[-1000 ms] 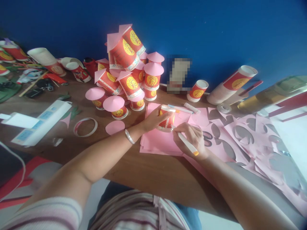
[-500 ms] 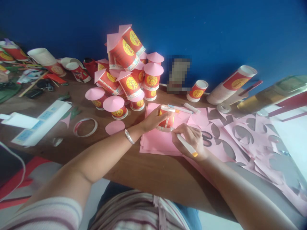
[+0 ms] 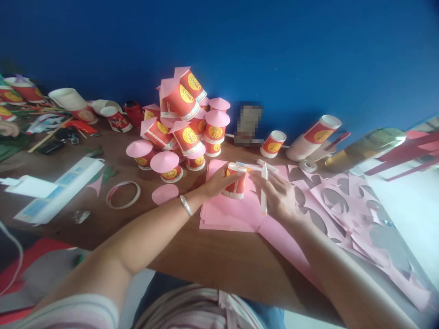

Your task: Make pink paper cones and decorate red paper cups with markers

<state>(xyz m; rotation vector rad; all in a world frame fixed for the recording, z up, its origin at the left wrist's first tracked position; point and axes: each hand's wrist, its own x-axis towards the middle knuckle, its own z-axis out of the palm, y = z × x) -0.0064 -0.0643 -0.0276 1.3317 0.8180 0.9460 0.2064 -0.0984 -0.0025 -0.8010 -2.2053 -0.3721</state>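
My left hand (image 3: 216, 183) is wrapped round a red paper cup (image 3: 235, 185) with a white rim and yellow print, held just above a stack of pink paper (image 3: 226, 214). In my right hand (image 3: 278, 192) is a slim white pen-like tube (image 3: 264, 194), standing nearly upright against the fingers. The right fingertips reach to the cup's right side; whether they touch it I cannot tell. A flat pink paper disc (image 3: 165, 194) lies on the table left of the left hand.
Several red cups with pink cone roofs (image 3: 164, 162) are piled behind my left hand. A single cup (image 3: 273, 144) and a cup stack (image 3: 313, 137) stand at the back right. Cut pink scraps (image 3: 336, 201) cover the right side. A power strip (image 3: 58, 192) and tape roll (image 3: 123, 195) lie left.
My right hand has turned the white tube from slanting to nearly upright, its fingers now extended toward the cup's upper side. The left hand still holds the cup. The camera view has tilted up slightly.
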